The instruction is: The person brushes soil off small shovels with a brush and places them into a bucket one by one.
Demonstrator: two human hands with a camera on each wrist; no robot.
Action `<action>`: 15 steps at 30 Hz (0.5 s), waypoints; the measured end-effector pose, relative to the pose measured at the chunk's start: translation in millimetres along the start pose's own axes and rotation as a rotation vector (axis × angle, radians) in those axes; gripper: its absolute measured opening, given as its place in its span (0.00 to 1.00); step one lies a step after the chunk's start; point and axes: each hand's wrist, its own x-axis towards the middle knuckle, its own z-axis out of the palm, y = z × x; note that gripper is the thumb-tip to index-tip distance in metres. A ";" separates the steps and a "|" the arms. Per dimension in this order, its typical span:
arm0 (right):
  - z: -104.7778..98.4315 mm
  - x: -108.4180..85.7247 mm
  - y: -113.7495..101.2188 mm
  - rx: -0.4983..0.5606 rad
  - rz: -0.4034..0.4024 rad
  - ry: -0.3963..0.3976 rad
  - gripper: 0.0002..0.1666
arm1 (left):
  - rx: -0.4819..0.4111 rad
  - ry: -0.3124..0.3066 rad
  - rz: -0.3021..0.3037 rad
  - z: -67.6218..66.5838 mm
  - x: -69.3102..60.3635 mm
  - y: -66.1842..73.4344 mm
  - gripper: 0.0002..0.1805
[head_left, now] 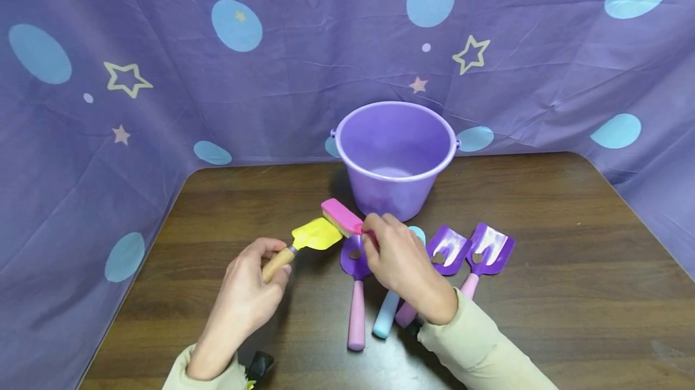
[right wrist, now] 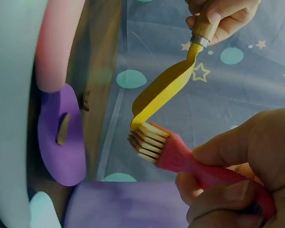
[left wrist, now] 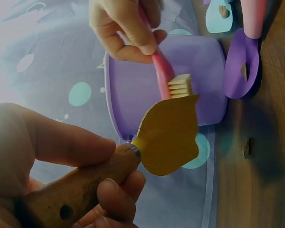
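My left hand (head_left: 251, 286) grips the wooden handle of a small yellow toy shovel (head_left: 317, 234), which is raised above the table. A pink brush (head_left: 341, 215) is held by its handle in my right hand (head_left: 404, 263). Its pale bristles (right wrist: 152, 141) meet the front edge of the yellow blade, as the right wrist view shows. Below the brush lies a rounded purple shovel (head_left: 356, 311) with a pink handle and a small brown piece (head_left: 355, 254) on its blade. A light blue shovel (head_left: 385, 316) beside it is partly covered by my right hand.
Behind the hands stands a purple bucket (head_left: 388, 194). Two square purple shovels (head_left: 458, 245) (head_left: 502, 251) lie at right, each bearing a brown piece. Another brown piece (left wrist: 246, 148) lies on the wooden table. A black object (head_left: 260, 366) sits by the left sleeve. Purple cloth surrounds the table.
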 end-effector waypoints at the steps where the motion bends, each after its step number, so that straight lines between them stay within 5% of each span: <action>1: -0.9 0.0 -0.3 0.002 -0.002 0.011 0.06 | 0.000 0.001 0.002 0.4 0.0 -0.3 0.15; 10: -11.5 -2.6 -15.0 0.302 -0.130 0.022 0.08 | -0.006 0.029 0.014 1.8 1.8 -2.8 0.15; 15: -7.6 -6.8 -19.8 0.256 -0.184 -0.012 0.07 | -0.008 0.043 0.008 1.7 1.3 -2.3 0.16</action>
